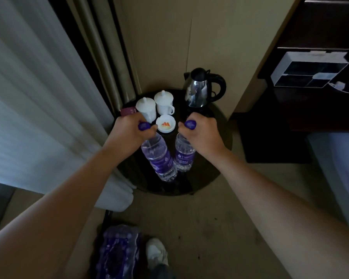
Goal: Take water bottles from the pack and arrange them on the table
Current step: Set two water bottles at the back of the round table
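Two clear water bottles with purple labels and purple caps are over the small round dark table [208, 178]. My left hand [129, 131] grips the neck of the left bottle [159, 158], which leans with its base toward the table's front. My right hand [201, 131] grips the neck of the right bottle [184, 156], which is closer to upright. The two bottle bases nearly touch. Whether they rest on the tabletop or hang just above it I cannot tell. The plastic-wrapped pack [119, 252] of purple bottles lies on the floor near my feet.
At the back of the table stand two white lidded cups [163, 103], a white ashtray [165, 125] and a steel kettle [201, 89]. A curtain [38, 97] hangs on the left. Dark furniture with a white box [310, 69] is on the right. My shoe [156, 252] is beside the pack.
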The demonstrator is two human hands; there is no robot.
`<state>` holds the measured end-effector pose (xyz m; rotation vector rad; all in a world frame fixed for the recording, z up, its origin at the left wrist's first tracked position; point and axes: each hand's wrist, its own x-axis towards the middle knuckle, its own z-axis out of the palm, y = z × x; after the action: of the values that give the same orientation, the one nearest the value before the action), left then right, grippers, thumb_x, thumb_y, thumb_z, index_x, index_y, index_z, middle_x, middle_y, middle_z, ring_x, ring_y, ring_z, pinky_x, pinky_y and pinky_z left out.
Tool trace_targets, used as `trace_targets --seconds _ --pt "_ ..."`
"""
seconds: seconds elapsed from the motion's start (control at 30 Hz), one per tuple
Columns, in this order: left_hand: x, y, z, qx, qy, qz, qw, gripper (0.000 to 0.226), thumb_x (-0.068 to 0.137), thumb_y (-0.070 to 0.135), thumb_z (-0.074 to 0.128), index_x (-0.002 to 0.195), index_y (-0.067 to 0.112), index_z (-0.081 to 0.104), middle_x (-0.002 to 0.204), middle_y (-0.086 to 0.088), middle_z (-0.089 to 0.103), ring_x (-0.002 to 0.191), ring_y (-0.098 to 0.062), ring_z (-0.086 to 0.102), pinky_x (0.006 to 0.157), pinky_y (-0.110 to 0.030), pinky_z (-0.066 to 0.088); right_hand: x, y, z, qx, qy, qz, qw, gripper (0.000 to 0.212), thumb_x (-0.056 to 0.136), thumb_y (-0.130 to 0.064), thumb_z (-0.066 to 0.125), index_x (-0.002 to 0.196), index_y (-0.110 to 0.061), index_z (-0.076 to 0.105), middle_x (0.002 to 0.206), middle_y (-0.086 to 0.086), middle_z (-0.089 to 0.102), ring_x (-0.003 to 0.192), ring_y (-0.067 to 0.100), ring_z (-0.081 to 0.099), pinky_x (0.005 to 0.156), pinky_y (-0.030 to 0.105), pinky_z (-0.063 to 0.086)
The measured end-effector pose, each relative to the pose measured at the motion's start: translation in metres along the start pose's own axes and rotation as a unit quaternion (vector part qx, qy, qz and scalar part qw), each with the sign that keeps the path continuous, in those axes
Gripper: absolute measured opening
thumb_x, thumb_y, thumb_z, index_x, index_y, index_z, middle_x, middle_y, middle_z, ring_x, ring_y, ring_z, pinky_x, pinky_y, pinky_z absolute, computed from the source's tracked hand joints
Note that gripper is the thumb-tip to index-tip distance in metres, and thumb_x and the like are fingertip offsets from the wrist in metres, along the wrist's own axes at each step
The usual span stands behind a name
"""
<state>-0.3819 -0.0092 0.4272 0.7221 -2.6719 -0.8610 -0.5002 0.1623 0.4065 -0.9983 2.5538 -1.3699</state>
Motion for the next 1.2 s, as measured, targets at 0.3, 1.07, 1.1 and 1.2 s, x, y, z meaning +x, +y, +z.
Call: trace_targets --seconds 0.3,1.07,1.1,1.2 --pt "0.076 -0.041 0.037 0.038 0.029 0.007 0.999 0.037 0.075 0.038 0.075 0.082 0.004 0.061 0.069 -0.007 0.058 0.064 -0.021 0.054 0.057 -0.028 0.038 0.077 0.036 0.060 -0.022 -0.052 -0.032 0.998 0.024 0.081 -0.022 0.072 0.071 -0.004 0.061 0.064 0.010 0.062 0.058 0.017 0.057 0.052 0.022 0.042" --pt "0.079 -0.058 0.076 -0.126 -0.062 -0.006 0.990 0.048 0.080 0.047 0.070 0.104 0.011 0.051 0.098 -0.001 0.059 0.090 -0.015 0.056 0.075 -0.034 0.049 0.100 0.057 0.067 -0.010 -0.160 0.068 0.985 0.038 0.065 -0.032 0.079 0.089 -0.015 0.055 0.078 -0.007 0.054 0.068 0.001 0.051 0.056 0.013 0.043" --pt "0.079 -0.059 0.076 -0.125 -0.075 0.011 0.989 0.046 0.081 0.045 0.070 0.103 0.007 0.056 0.100 -0.007 0.062 0.095 -0.021 0.058 0.081 -0.040 0.050 0.097 0.058 0.067 0.009 -0.165 0.079 0.983 0.038 0.066 -0.029 0.081 0.090 -0.015 0.055 0.080 -0.004 0.058 0.070 0.004 0.054 0.061 0.020 0.047" --pt "0.074 -0.060 0.078 -0.192 -0.095 0.001 0.977 0.042 0.083 0.041 0.070 0.111 0.009 0.062 0.106 -0.005 0.070 0.101 -0.015 0.063 0.090 -0.042 0.051 0.087 0.059 0.067 0.064 -0.177 0.102 0.977 0.039 0.065 -0.024 0.083 0.093 -0.016 0.058 0.090 0.003 0.066 0.083 0.014 0.063 0.075 0.033 0.053"
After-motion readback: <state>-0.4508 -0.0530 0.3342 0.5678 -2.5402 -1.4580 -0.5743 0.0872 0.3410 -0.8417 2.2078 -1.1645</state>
